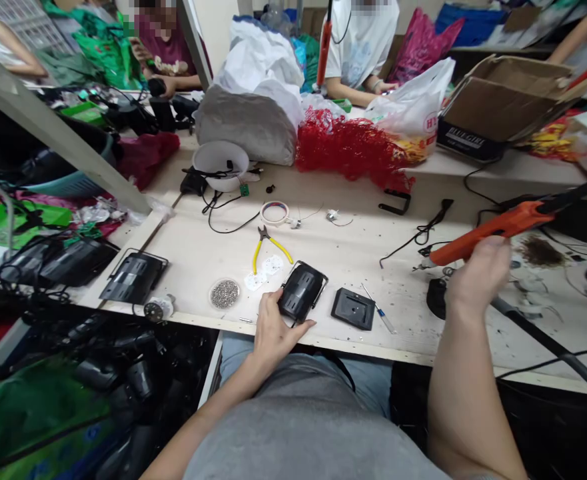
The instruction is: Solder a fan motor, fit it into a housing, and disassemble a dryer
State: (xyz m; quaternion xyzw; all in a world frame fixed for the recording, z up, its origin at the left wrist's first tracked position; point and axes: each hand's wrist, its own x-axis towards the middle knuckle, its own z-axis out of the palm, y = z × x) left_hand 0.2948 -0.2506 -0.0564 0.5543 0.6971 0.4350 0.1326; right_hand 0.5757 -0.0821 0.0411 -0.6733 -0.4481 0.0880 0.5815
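My left hand (pixel 276 328) rests at the bench's front edge, its fingers on the left side of a black plastic housing (pixel 302 292) with a wire bracket; the thumb is spread below it. On the right, my right hand (pixel 477 273) is wrapped round an orange electric screwdriver (pixel 493 230), held above the bench with its tip pointing left. A flat black cover (pixel 353 309) lies right of the housing, beside a thin screwdriver (pixel 379 309). Left of the housing are white discs (pixel 264 272), yellow-handled cutters (pixel 268 248) and a round dish of screws (pixel 224 293).
Another black housing (pixel 134 277) and a small motor (pixel 158 308) lie at the left front. Farther back are a tape roll (pixel 274 213), a white bowl (pixel 220 160), red netting (pixel 348 147) and a cardboard box (pixel 508 100). People sit across the bench.
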